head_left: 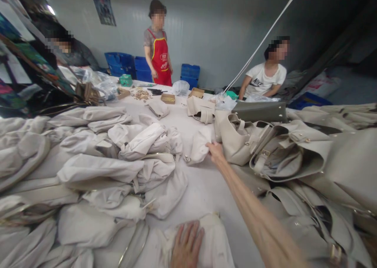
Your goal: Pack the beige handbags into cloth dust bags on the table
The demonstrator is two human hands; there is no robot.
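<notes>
1. Right hand [216, 150], center of frame, arm stretched out from the lower right; fingers closed on the edge of a cream fabric piece [198, 145] lying on the table [203, 189].
2. Left hand [186, 245], bottom center, fingers spread flat, palm down on another cream piece [215, 240] at the near table edge; pressing, not gripping.
3. Held fabric piece sits mid-table, just right of a heap of folded cream pieces [132, 158] filling the left half of the frame.
4. Right of the right hand: a cream handbag [240, 140] with metal fittings, touching more open bags [282, 154] piled toward the right edge.
5. Grey-green bag [260, 111] stands behind the cream bags, upper right of center.
6. Far end of the table, upper center: small cardboard boxes [167, 98], a scatter of small metal parts [141, 95].
7. Person in a red apron [160, 59] stands at the far end; person in a white T-shirt [266, 81] sits upper right; a third person [73, 52] upper left.
8. Blue crates [123, 63] along the back wall.
</notes>
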